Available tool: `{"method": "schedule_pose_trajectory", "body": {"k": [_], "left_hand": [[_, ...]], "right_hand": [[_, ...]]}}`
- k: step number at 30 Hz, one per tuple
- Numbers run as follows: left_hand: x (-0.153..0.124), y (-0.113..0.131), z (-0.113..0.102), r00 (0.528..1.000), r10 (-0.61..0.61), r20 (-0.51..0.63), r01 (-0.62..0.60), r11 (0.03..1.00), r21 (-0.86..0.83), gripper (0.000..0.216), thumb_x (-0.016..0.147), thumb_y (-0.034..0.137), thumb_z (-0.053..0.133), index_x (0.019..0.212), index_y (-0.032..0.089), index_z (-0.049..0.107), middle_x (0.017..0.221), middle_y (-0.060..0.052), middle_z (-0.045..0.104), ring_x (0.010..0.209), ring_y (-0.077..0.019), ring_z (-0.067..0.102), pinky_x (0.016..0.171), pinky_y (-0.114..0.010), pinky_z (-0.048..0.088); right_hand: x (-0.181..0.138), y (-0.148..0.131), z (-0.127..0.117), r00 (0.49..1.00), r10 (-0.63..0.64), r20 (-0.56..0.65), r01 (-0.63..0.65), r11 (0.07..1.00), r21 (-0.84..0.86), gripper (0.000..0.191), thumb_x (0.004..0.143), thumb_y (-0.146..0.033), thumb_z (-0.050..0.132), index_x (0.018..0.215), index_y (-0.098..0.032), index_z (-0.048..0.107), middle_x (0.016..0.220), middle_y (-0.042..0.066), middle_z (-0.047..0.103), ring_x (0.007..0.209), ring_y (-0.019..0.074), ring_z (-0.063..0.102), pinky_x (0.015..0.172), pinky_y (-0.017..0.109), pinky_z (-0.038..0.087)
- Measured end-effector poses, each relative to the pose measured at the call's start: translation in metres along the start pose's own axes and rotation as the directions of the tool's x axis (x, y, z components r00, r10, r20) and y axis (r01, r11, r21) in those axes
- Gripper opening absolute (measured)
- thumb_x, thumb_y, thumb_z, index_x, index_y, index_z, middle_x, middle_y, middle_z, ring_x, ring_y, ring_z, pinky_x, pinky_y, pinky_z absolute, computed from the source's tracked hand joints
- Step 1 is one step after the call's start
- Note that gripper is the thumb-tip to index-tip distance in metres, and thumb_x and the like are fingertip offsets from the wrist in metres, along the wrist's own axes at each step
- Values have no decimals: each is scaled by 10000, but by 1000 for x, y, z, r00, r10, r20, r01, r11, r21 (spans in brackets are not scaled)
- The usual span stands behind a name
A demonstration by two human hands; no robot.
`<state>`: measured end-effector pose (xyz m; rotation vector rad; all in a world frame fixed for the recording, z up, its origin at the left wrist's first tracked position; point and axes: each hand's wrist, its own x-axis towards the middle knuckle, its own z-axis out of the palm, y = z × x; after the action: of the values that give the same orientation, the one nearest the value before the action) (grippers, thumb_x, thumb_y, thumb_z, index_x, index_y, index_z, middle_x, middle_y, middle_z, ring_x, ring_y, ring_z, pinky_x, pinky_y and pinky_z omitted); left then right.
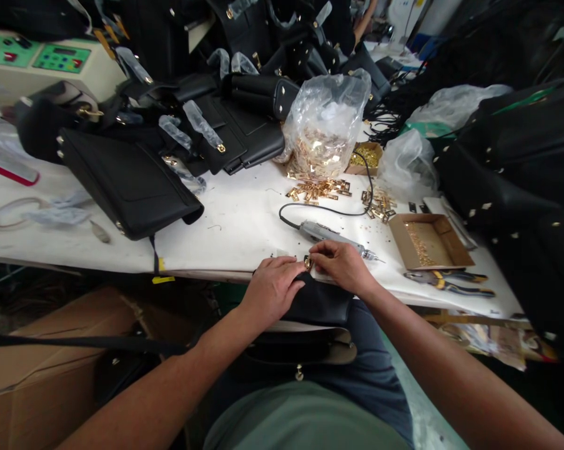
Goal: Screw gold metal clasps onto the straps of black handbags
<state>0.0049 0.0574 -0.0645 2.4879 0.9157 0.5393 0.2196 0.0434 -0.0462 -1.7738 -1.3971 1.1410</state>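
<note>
A black handbag [316, 306] rests on my lap against the table's front edge. My left hand [272, 287] lies curled on its top, fingers pressed together near a small gold metal fitting [307, 262]. My right hand [340, 262] pinches that fitting from the right side. A grey electric screwdriver [328, 236] with a black cord lies on the white table [235, 225] just behind my hands.
A clear bag of gold fittings [323, 128] stands behind, with loose gold pieces [319, 189] in front. A small cardboard box of screws [426, 240] and pliers [445, 281] lie right. Black handbags [127, 181] pile across the back and right. A cardboard carton [38, 362] sits lower left.
</note>
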Motion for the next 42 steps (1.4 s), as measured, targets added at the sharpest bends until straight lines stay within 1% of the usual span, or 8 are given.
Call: {"method": "schedule_pose_trajectory", "body": {"k": [6, 10, 14, 21, 26, 30, 37, 42], "left_hand": [[0, -1, 0, 1000, 13, 24, -13, 1000, 4, 349, 943, 183, 663, 1289, 216, 629, 1251, -72, 735, 1246, -263, 611, 1039, -471, 464], [0, -2, 1, 998, 52, 17, -53, 998, 20, 317, 965, 206, 637, 1281, 223, 658, 1300, -71, 719, 1265, -267, 598, 1042, -480, 463], [0, -2, 3, 998, 56, 19, -57, 997, 43, 313, 975, 223, 624, 1284, 221, 674, 1318, -81, 707, 1260, -263, 597, 1051, -477, 467], [1, 2, 1, 998, 50, 25, -52, 997, 65, 305, 964, 204, 629, 1263, 219, 689, 1297, -80, 710, 1249, -269, 588, 1037, -478, 480], [1, 3, 0, 998, 46, 32, -48, 997, 62, 305, 966, 192, 623, 1265, 209, 679, 1307, -75, 704, 1248, -279, 579, 1031, -486, 480], [2, 4, -1, 998, 48, 31, -50, 997, 63, 305, 965, 187, 620, 1264, 211, 677, 1305, -80, 699, 1240, -281, 579, 1029, -495, 480], [2, 7, -3, 999, 27, 44, -29, 998, 64, 298, 956, 169, 616, 1244, 215, 676, 1276, -82, 690, 1213, -268, 591, 1017, -473, 486], [2, 6, -2, 999, 22, 46, -26, 996, 87, 308, 954, 171, 617, 1255, 216, 670, 1356, -78, 664, 1242, -277, 578, 1026, -486, 478]], "right_hand": [[-1, 3, 6, 992, -122, -32, 119, 990, -75, 120, 896, -255, 643, 912, -211, 753, 778, -4, 741, 687, 160, 652, 701, 283, 484], [-3, 5, 11, 966, -245, -77, 230, 959, -163, 105, 921, -246, 637, 915, -220, 739, 882, 22, 753, 813, 191, 680, 790, 303, 496], [-6, 6, 14, 948, -303, -95, 273, 930, -245, 112, 948, -216, 613, 931, -217, 723, 921, 39, 739, 860, 199, 676, 810, 305, 485], [-3, 10, 14, 945, -312, -103, 275, 924, -267, 109, 956, -228, 635, 902, -203, 727, 881, 39, 720, 835, 198, 661, 792, 306, 478], [-2, 12, 4, 936, -351, -6, 341, 915, -214, 159, 967, -199, 612, 1009, -209, 765, 977, 52, 745, 941, 202, 684, 888, 318, 506], [-1, 13, -1, 934, -353, 48, 355, 913, -201, 210, 939, -162, 637, 1087, -212, 776, 1062, 70, 750, 1006, 213, 690, 937, 340, 520], [3, 10, 1, 942, -330, 66, 336, 914, -229, 211, 932, -156, 628, 1049, -213, 794, 1005, 78, 742, 981, 238, 685, 921, 386, 528], [4, 5, 1, 955, -290, 55, 295, 927, -233, 190, 915, -142, 642, 1021, -201, 788, 988, 71, 735, 929, 217, 679, 874, 351, 520]]}}
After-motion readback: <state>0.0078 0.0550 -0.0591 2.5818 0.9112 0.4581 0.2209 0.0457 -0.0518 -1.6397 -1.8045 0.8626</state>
